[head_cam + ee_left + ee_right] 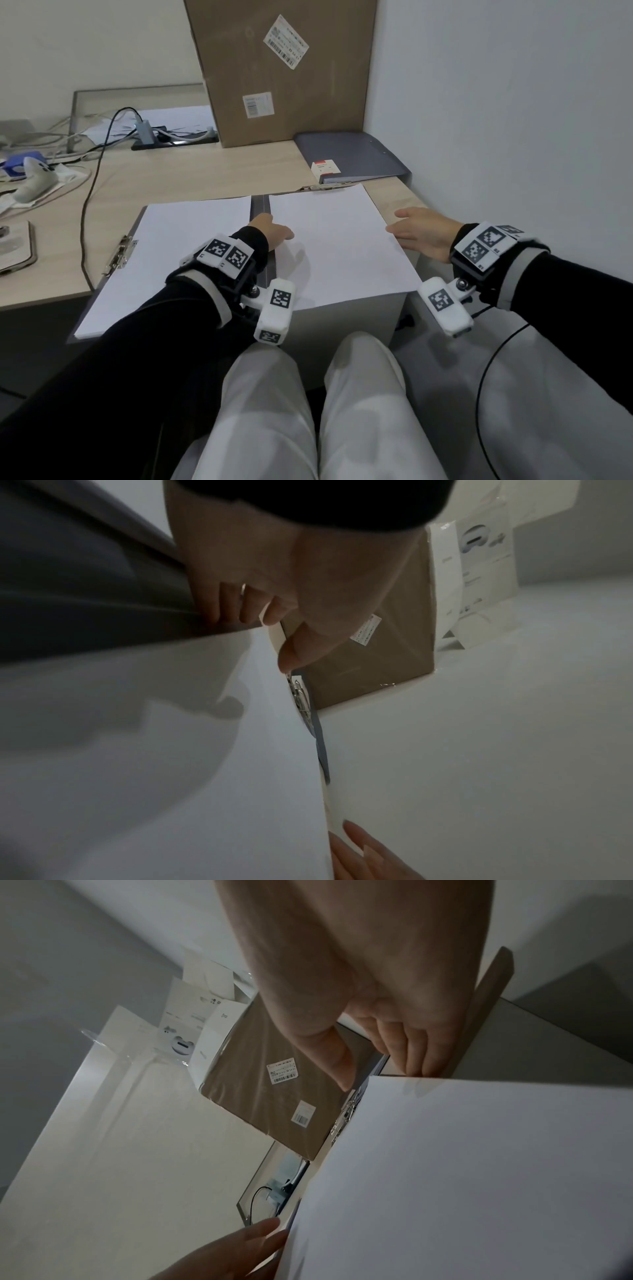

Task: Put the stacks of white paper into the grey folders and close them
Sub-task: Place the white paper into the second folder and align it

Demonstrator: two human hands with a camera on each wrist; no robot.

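- Worktop (191, 178): pale wood-grain surface carrying all the items; only the head view shows its left side, with tangled cables (85, 144).
- Cardboard box (284, 68): brown, matte, upright at the back, with two white barcode labels; seen in all three views.
- Open grey folder (261, 205): lies flat at the near worktop edge, spine in the middle, with a metal clip (120, 251) at its left edge.
- Stacks of white paper: smooth rectangular sheets, one stack (171, 257) on the left flap, one (337, 243) on the right.
- Closed grey folder (352, 154): behind, against the wall.
- Left hand (272, 233): the left wrist view shows its fingers (219, 607) curled under the right stack's inner edge, thumb above.
- Right hand (419, 234): fingers (411, 1045) extended, touching that stack's outer edge.
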